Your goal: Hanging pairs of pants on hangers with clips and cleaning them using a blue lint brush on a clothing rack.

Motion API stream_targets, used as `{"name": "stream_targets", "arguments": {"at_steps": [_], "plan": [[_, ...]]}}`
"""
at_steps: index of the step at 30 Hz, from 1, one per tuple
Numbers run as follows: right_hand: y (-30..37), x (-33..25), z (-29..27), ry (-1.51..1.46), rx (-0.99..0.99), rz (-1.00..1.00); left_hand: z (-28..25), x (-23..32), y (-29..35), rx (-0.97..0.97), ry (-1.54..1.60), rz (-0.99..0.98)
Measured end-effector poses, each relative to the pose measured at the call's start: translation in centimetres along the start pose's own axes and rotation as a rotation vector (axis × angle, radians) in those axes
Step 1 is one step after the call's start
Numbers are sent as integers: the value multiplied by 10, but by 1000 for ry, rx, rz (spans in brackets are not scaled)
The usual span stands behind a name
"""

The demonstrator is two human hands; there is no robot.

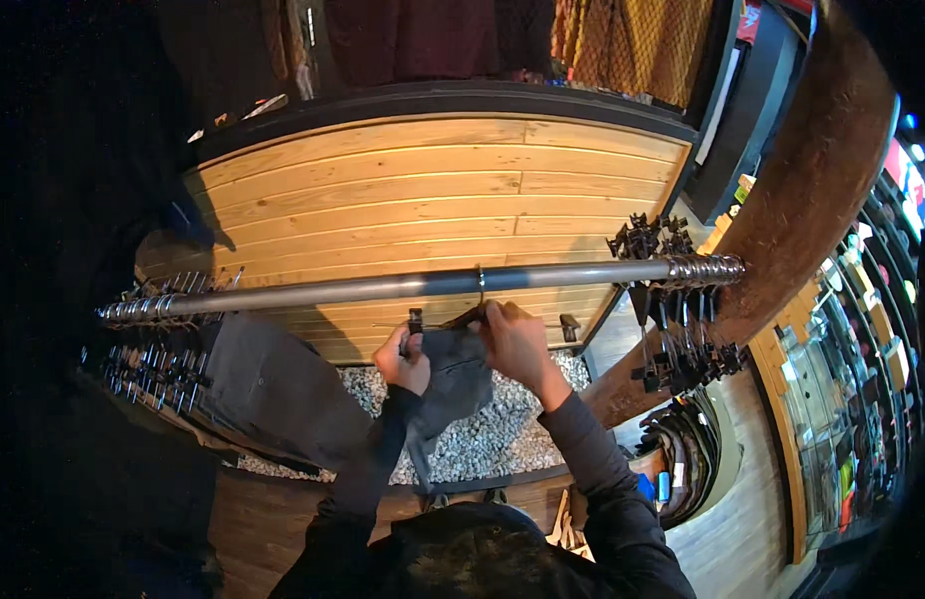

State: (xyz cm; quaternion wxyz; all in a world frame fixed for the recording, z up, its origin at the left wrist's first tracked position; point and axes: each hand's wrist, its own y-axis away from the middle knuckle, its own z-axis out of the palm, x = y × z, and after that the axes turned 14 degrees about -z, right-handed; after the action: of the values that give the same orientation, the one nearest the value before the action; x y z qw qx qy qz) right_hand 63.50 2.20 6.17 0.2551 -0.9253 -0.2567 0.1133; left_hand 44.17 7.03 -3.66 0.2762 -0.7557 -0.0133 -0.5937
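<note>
A dark grey garment (pixel 453 384) hangs from a black clip hanger (pixel 469 315) whose hook sits on the metal clothes rail (pixel 383 288). My left hand (pixel 403 361) pinches the hanger's left clip (pixel 415 321) with the garment's edge. My right hand (pixel 515 339) grips the garment's top and the hanger near its middle. The right clip (pixel 570 326) sticks out free beyond my right hand. Both dark sleeves rise from the lower edge.
Several dark garments (pixel 263 389) hang at the rail's left end, with a row of hooks (pixel 148 307). Empty black clip hangers (pixel 682 339) crowd the right end. Behind is a wooden plank wall (pixel 433 190); below, white gravel (pixel 502 429). Shelves (pixel 862 329) run along the right.
</note>
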Motion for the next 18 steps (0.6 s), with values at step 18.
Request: {"name": "stream_targets", "arguments": {"at_steps": [18], "plan": [[83,48,-27,-619,294,120,-13,-28,-11,-232,588,-215]]}}
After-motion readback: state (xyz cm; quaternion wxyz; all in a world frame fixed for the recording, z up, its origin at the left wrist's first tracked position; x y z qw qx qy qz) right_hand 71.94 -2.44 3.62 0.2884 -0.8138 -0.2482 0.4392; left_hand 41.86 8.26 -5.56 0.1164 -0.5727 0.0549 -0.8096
